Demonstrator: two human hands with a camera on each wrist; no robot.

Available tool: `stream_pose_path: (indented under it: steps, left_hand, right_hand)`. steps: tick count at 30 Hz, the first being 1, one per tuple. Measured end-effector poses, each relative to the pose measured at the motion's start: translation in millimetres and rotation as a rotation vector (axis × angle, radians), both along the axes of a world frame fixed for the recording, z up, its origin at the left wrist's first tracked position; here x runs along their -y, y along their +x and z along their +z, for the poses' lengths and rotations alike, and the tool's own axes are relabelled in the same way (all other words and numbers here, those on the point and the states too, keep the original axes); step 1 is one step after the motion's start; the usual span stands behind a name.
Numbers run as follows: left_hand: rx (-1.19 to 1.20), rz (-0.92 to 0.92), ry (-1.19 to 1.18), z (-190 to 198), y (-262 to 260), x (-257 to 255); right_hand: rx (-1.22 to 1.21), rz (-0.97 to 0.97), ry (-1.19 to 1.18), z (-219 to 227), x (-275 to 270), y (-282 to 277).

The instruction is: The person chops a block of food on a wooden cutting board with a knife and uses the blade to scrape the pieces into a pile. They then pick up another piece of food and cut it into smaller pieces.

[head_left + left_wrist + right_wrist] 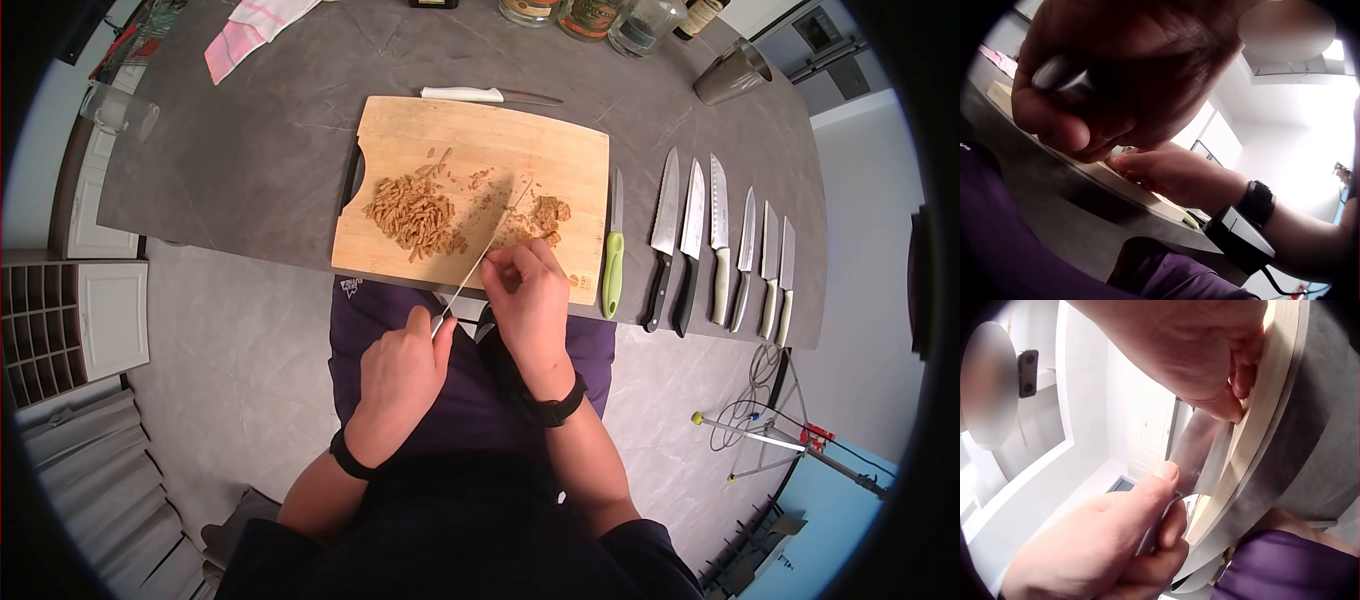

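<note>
My left hand [403, 365] grips the handle of a knife, thumb lying along its top near the blade [1194, 456]. That blade points up and right over the wooden cutting board [480, 130], seen nearly edge-on from above. Curled fingers of my right hand [528, 295] are close against the blade's right side at the board's near edge; I cannot tell what they pinch. A heap of chopped brown food strips [412, 218] lies left of the blade. Larger brown chunks [550, 213] sit to its right, just beyond the right fingertips. Fine crumbs are scattered between.
A white-handled knife [465, 95] lies behind the board and a green-handled knife [613, 270] along its right side. Several more knives [720, 240] are lined up farther right. Bottles [590, 15], a metal cup [732, 73] and a pink cloth [250, 35] are at the back.
</note>
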State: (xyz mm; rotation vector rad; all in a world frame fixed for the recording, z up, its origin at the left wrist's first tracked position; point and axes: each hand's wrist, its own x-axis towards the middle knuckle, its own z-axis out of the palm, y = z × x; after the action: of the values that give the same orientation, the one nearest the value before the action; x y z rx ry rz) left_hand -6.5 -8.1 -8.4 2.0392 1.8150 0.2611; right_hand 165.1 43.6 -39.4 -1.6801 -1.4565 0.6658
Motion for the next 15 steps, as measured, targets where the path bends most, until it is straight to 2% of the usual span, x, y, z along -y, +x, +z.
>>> stream_pose_path:
  steps: [15]
  left_hand:
    - [-0.057, 0.013, -0.062, 3, 11, -7]
  right_hand:
    - [0.001, 0.025, -0.072, 3, -4, 4]
